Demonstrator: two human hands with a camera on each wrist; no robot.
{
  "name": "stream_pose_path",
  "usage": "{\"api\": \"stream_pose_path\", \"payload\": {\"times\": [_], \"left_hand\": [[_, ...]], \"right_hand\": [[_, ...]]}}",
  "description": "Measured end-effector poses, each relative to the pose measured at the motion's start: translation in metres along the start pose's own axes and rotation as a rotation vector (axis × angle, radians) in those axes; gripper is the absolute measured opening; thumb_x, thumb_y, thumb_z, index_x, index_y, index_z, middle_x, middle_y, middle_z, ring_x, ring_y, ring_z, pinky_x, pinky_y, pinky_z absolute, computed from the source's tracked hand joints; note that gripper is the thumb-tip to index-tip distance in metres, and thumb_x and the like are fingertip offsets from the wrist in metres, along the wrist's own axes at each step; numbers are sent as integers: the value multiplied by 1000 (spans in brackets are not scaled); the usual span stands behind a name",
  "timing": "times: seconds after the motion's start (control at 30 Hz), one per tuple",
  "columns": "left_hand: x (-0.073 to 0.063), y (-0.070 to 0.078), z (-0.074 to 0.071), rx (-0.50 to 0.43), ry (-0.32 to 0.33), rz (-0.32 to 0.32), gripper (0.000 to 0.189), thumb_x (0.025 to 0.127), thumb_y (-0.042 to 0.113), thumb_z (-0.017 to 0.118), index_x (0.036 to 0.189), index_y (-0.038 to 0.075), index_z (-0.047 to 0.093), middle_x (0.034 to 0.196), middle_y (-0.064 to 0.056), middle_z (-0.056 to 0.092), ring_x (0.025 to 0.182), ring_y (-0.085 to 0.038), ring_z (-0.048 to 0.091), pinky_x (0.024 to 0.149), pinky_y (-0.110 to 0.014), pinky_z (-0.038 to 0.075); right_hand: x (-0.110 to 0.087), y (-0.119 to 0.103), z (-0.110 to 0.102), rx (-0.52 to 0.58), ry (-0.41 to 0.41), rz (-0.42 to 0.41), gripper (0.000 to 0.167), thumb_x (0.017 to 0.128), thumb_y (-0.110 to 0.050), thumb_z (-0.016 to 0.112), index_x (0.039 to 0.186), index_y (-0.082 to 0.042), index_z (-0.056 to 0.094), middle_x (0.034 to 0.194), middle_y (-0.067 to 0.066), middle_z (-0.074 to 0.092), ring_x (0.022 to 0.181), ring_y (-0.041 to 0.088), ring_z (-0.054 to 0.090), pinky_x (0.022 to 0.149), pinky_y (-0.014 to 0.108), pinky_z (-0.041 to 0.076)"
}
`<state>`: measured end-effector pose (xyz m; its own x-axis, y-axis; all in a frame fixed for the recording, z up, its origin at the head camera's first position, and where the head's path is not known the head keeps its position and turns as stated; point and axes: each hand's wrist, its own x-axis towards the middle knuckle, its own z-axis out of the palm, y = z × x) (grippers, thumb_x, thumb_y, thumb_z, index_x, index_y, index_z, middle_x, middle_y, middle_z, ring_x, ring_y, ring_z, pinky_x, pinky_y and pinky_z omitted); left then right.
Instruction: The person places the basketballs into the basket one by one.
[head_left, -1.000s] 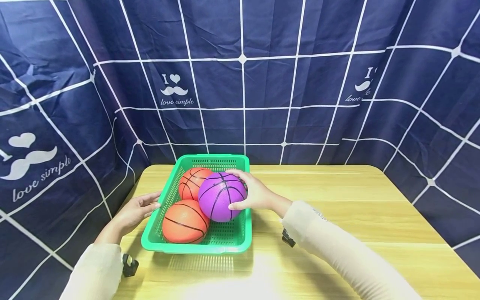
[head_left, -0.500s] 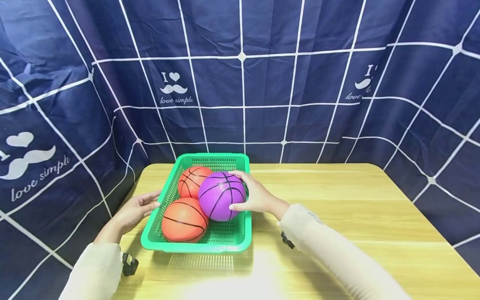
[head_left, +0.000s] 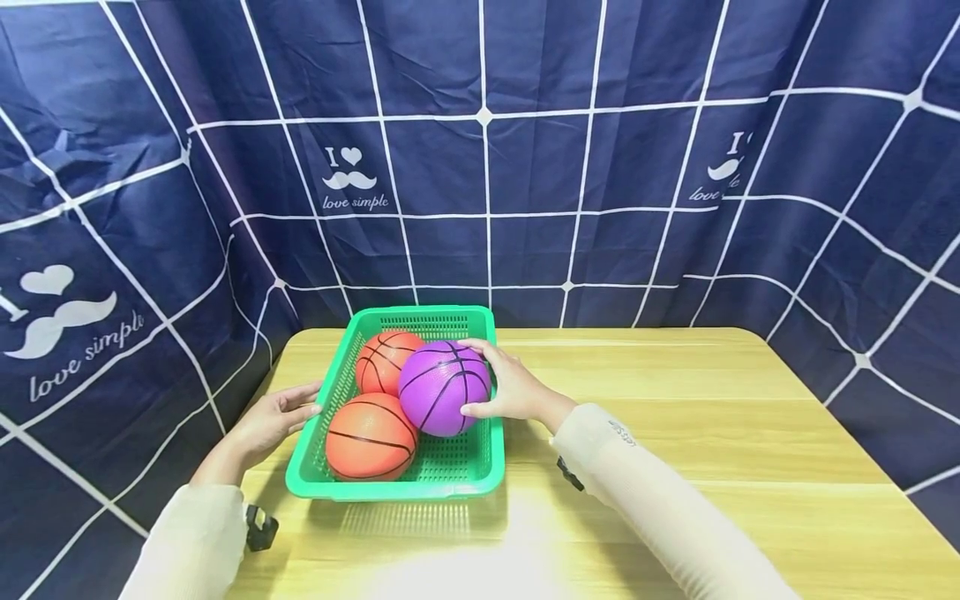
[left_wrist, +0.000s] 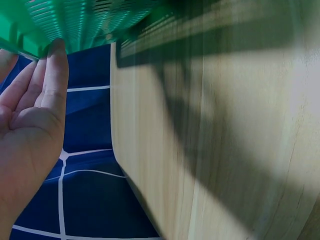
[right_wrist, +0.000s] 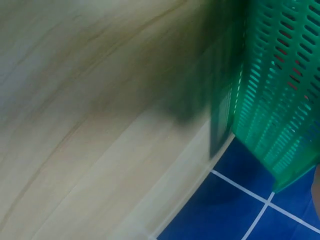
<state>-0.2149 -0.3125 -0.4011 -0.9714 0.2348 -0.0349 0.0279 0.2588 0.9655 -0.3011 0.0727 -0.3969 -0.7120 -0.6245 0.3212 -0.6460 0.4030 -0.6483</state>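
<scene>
A green plastic basket [head_left: 393,490] with slotted sides holds two orange balls with black basketball lines, one at the back [head_left: 381,364] and one at the front [head_left: 371,437]. A purple ball [head_left: 442,390] of the same pattern leans against both on the basket's right side. My right hand [head_left: 513,386] holds the purple ball from the right, thumb in front and fingers over its far side. At the left rim, my left hand [head_left: 272,423] touches the basket with nearly straight fingers; in the left wrist view their fingertips [left_wrist: 58,46] meet its outer wall.
The basket stands at the left of a light wooden table [head_left: 660,417] with rounded far corners. A dark blue cloth [head_left: 540,183] with white grid lines hangs behind and at both sides. Both wrists carry a black device [head_left: 261,529].
The purple ball and my right hand have shifted only slightly. The basket's near edge sits a little farther up the head view. My left hand stays at the rim.
</scene>
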Motion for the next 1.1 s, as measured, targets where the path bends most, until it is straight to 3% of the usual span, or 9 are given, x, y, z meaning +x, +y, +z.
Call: {"api": "stream_pose_path", "payload": {"times": [0.2, 0.43, 0.57, 0.83, 1.1], "left_hand": [[3, 2, 2, 0, -18, 6, 58, 98, 10, 53, 143, -14, 25, 141, -36, 33, 109, -1, 52, 93, -21, 43], [5, 10, 1, 127, -43, -9, 60, 97, 17, 56, 143, -11, 29, 139, -33, 39, 126, -37, 42, 98, -35, 43], [8, 19, -4, 209, -46, -43, 60, 96, 21, 59, 141, -11, 35, 139, -30, 41, 125, -40, 42, 98, -39, 43], [18, 60, -3, 451, 24, -43, 65, 96, 27, 58, 140, -14, 33, 139, -32, 39, 126, -46, 39, 100, -58, 35], [30, 107, 8, 454, 86, 21, 70, 95, 30, 60, 145, -7, 29, 141, -32, 37, 126, -44, 41, 101, -57, 34]], "right_hand": [[-2, 2, -6, 60, -28, -23, 101, 66, -35, 87, 148, -22, 28, 144, 5, 41, 128, 22, 41, 103, 46, 36], [-6, 0, -26, 118, -47, 26, 105, 68, -28, 87, 151, -22, 23, 149, 10, 34, 135, 24, 32, 107, 55, 23], [-6, -5, -42, 109, -21, 31, 101, 70, -29, 86, 150, -26, 25, 149, 6, 35, 135, 24, 33, 106, 57, 25], [-5, -19, -81, 65, 32, 5, 93, 73, -25, 84, 148, -18, 31, 144, 11, 42, 130, 29, 40, 106, 55, 28], [-12, -30, -124, -21, 78, -2, 81, 80, -24, 78, 147, -16, 33, 141, 12, 44, 126, 29, 44, 106, 53, 29]]}}
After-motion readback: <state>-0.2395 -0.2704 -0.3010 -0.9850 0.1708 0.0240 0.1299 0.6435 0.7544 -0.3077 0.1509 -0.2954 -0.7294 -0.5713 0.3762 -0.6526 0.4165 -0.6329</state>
